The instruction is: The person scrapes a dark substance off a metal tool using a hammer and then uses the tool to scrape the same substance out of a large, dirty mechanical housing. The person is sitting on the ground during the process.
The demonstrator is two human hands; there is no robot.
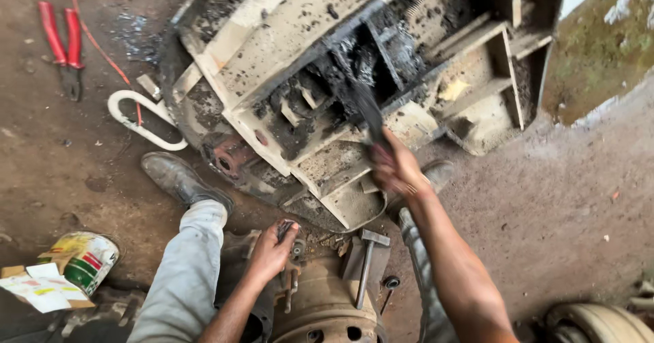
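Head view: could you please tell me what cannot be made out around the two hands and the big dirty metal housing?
- Right hand and its dark brush: motion-blurred, so the grip is unclear.
- Left hand: its fingers cover the small dark part they rest on.
- Metal housing: cut off by the top edge; black grime hides its inner compartments.
- Rusty round part under the hammer: cut off by the bottom edge.

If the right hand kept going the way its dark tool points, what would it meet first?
Probably the grimy black cavity of the big machine casing: the right hand aims its brush-like tool up into it, though depth is unclear.
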